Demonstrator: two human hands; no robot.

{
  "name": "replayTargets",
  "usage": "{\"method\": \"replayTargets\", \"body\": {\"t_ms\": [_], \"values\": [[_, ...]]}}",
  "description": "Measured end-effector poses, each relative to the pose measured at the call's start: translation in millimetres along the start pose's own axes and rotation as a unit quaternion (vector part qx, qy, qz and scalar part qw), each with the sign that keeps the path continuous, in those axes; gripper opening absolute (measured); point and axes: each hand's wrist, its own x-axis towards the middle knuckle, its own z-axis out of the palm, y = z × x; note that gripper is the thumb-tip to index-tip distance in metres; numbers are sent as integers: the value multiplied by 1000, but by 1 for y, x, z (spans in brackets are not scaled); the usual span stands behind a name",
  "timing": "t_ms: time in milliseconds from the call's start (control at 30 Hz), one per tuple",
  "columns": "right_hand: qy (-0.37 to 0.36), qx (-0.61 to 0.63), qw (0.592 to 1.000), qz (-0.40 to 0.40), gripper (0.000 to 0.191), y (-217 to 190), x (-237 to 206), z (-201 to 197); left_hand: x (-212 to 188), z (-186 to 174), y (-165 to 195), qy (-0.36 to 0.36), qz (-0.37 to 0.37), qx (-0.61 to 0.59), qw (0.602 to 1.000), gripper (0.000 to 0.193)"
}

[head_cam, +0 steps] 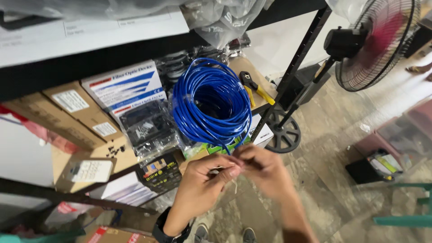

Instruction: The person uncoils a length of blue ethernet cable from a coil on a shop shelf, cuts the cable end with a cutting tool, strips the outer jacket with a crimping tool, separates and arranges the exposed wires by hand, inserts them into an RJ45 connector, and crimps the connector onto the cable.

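Observation:
A coil of blue cable (210, 102) rests on a shelf, leaning against packages. Its loose end runs down to my two hands, which meet just below the coil. My left hand (208, 176) pinches the cable end between thumb and fingers; a dark watch sits on that wrist. My right hand (261, 165) grips the same cable end from the right, fingers curled over it. The tip itself is hidden by my fingers.
A black metal shelf rack (294, 63) holds cardboard boxes (76, 114), white and blue cartons (128, 87), bagged parts and a yellow-handled crimping tool (254, 87). A standing fan (373, 42) is at the upper right. A bin (382, 164) sits on the stone floor.

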Motion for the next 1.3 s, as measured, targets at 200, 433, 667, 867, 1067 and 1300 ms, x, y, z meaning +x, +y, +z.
{"method": "replayTargets", "body": {"t_ms": [200,433,667,867,1067,1300], "values": [[-141,-46,985,88,6,-31,11,-66,7,34,15,43,35,152,987,8],[-157,-149,973,83,17,-56,8,-86,9,65,12,66,89,222,969,10],[-247,-41,938,241,13,-50,24,-101,0,61,17,40,3,190,981,14],[-277,40,960,12,6,-42,40,-86,2,51,11,41,13,104,994,9],[-213,-366,792,-441,19,-39,50,-72,4,28,2,-40,-61,62,995,13],[-17,-50,996,-72,19,-24,41,-66,6,19,-5,-35,-53,-25,998,14]]}}
